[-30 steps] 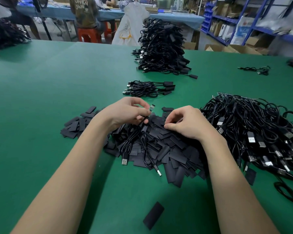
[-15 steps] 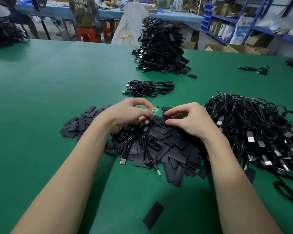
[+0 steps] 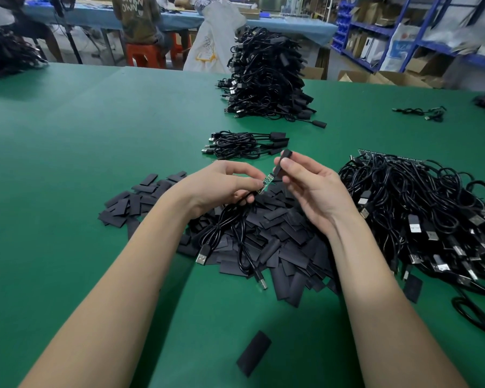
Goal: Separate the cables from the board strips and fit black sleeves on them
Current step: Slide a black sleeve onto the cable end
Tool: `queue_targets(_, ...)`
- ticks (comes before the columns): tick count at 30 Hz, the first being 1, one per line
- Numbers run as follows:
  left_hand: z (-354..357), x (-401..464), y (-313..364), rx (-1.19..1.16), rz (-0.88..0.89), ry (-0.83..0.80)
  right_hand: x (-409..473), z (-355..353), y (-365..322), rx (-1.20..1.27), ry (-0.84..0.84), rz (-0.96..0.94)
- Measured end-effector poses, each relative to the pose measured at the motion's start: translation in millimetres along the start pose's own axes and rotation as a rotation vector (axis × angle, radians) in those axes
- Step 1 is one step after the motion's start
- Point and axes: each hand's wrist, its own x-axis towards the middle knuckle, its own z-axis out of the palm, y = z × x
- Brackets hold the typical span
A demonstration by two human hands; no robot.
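A green table [image 3: 67, 152] in a workshop carries everything, with blue shelves [image 3: 420, 32] behind its far right corner. Toward the left of the near middle lies a heap of flat black sleeves [image 3: 286, 236]. Above that heap the left hand [image 3: 219, 186] pinches a cable [image 3: 224, 222] just behind its small green board end [image 3: 267, 182]; the cable's loops and plugs trail down onto the heap. Just right of it the right hand [image 3: 314, 189], palm turned up, pinches one black sleeve [image 3: 282, 161] between thumb and fingertips, its lower end touching the board. Farther back sit a small bundle [image 3: 244, 145] and a tall stack [image 3: 266, 77] of cables. Along the right edge sprawls a tangle of cables [image 3: 431, 219].
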Motion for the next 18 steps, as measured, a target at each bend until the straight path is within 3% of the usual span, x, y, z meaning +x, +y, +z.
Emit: queue_targets(18,-0.2,0.6,-2.4,-0.264,0.056,-0.106,0.5,0.3,4.6,0.131,-0.104,-0.023)
